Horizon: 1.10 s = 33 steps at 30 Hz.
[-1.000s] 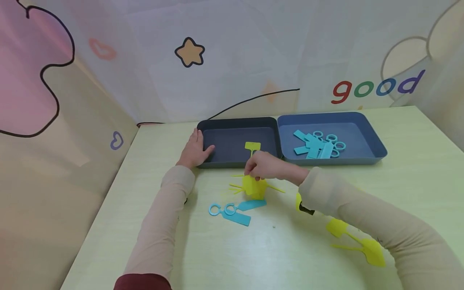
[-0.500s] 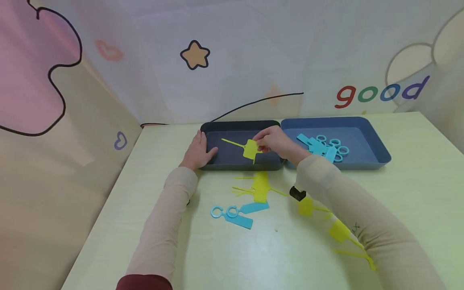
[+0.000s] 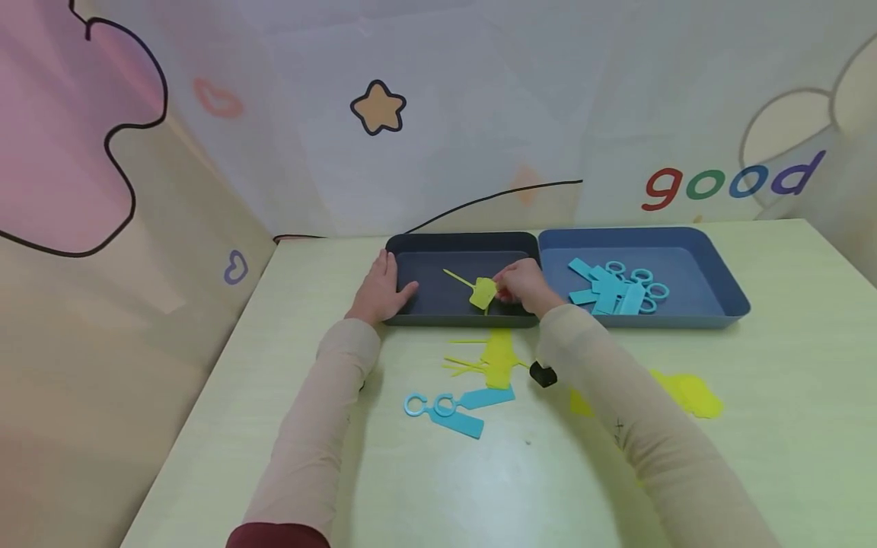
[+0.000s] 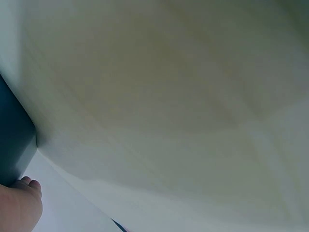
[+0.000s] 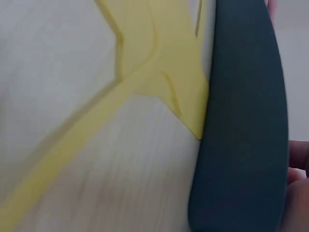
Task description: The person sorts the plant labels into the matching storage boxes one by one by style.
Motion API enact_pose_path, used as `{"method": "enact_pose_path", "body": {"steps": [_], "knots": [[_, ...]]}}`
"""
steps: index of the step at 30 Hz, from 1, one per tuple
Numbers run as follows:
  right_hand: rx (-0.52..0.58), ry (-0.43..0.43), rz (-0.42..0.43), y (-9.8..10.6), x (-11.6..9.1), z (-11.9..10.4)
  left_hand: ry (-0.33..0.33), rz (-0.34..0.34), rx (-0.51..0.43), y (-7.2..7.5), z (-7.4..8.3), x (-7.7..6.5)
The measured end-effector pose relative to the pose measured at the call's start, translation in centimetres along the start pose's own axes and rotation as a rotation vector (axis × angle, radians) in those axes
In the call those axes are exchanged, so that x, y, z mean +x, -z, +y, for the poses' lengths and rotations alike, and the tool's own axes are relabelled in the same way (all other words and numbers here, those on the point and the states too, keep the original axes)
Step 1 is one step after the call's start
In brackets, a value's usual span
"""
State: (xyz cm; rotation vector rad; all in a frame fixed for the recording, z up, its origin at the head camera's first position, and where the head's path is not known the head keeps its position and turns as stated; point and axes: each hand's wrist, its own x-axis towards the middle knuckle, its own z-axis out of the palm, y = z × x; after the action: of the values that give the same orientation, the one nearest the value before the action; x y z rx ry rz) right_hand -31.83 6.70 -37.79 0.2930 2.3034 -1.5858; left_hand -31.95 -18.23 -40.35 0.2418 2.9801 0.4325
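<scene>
My right hand (image 3: 524, 285) reaches into the black tray (image 3: 462, 320) at its right end and pinches yellow plant labels (image 3: 483, 293) by the edge, low over the tray floor. One thin stem points up to the left. My left hand (image 3: 378, 293) rests at the tray's left end, fingers straight along the outside and thumb over the rim. In the left wrist view only part of that hand (image 4: 21, 205) shows beside the tray's corner (image 4: 14, 130). The right wrist view has the tray's front wall (image 5: 241, 121) hiding most of the right hand (image 5: 299, 193).
In front of the black tray lies a pile of yellow plant labels (image 3: 499, 365), with two cyan ring tags (image 3: 455, 422) nearer. A blue tray (image 3: 692, 289) on the right holds several cyan ring tags (image 3: 610, 289). More yellow labels (image 3: 695, 396) lie beyond my right forearm, which partly covers others.
My right hand has lifted yellow labels from the pile, carried them over the black tray and lowered them into it. The left hand stays at the tray's left end.
</scene>
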Motion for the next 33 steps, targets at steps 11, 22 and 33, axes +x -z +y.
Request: {"method": "enact_pose_path", "body": {"steps": [11,22,33], "knots": [[-0.036,-0.087,0.103,-0.6,0.8,0.5,0.001,0.005,0.014,0.1,0.1,-0.1],[-0.186,-0.09,0.163,-0.9,0.4,0.4,0.004,0.0,0.011,0.2,0.4,-0.3],[-0.534,0.271,0.165,-0.7,-1.7,-0.7,0.016,-0.002,0.014,0.2,0.3,-0.2]]}}
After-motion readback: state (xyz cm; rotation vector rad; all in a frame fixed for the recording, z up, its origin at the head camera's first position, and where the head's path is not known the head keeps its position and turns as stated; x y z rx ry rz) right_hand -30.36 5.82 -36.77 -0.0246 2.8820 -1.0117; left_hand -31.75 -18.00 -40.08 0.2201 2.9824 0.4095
